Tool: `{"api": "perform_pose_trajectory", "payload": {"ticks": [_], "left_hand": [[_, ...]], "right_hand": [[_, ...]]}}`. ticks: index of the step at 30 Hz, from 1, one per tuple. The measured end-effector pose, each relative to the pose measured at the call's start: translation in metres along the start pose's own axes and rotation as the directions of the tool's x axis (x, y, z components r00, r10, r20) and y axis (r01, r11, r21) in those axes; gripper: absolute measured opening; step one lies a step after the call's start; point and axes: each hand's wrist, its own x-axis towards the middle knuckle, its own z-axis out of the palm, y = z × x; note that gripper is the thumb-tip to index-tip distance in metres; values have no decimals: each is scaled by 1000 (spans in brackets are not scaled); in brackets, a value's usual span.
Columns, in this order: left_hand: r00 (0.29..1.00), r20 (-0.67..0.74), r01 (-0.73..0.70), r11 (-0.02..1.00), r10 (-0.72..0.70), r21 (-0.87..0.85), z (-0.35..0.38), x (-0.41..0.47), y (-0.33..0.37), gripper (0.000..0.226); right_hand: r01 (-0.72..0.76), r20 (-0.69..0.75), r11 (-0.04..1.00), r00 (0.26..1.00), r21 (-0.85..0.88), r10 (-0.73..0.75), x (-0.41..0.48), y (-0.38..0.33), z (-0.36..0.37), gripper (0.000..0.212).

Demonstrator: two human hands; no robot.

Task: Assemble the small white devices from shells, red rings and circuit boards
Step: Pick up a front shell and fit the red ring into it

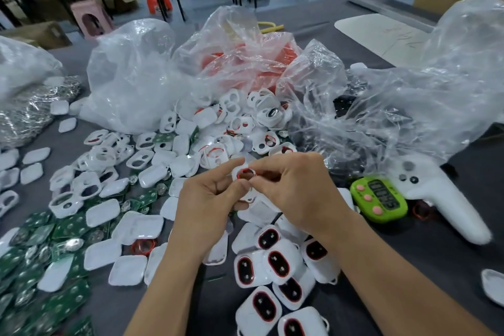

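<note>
head view: grey table point(450, 259), pink stool point(91, 18) beyond

Most of the held shell point(236, 172) is hidden; the timer point(379, 199) digits blur; circuit boards point(16, 262) cross the left edge.

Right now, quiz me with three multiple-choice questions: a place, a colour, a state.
1. The lime-green plastic timer with pink buttons lies: A left of the left hand; B right of the right hand; C in a bag.
2. The thin ring in the held white plastic shell is: A blue; B yellow; C red.
3. That shell is: A pinched by both hands; B flat on the table; C in one hand.
B, it sits past that hand; C, red rims the opening; A, the left hand grips too.
</note>
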Motion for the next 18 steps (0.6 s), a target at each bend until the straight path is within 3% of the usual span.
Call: {"api": "perform_pose_trajectory", "payload": {"ticks": [5, 9, 18], "left_hand": [[998, 48, -31, 998, 33, -49, -1, -3, 6, 30], [1000, -5, -29, 998, 28, -61, 0, -6, 7, 26], [990, -83, 91, 970, -112, -228, 8, -4, 3, 29]], "right_hand": [[5, -13, 1000, 1000, -31, -6, -2, -2, 2, 15], [35, -32, 997, 999, -66, -37, -3, -6, 3, 13], [31, 4, 988, 1000, -149, -31, -2, -7, 4, 8]]}}
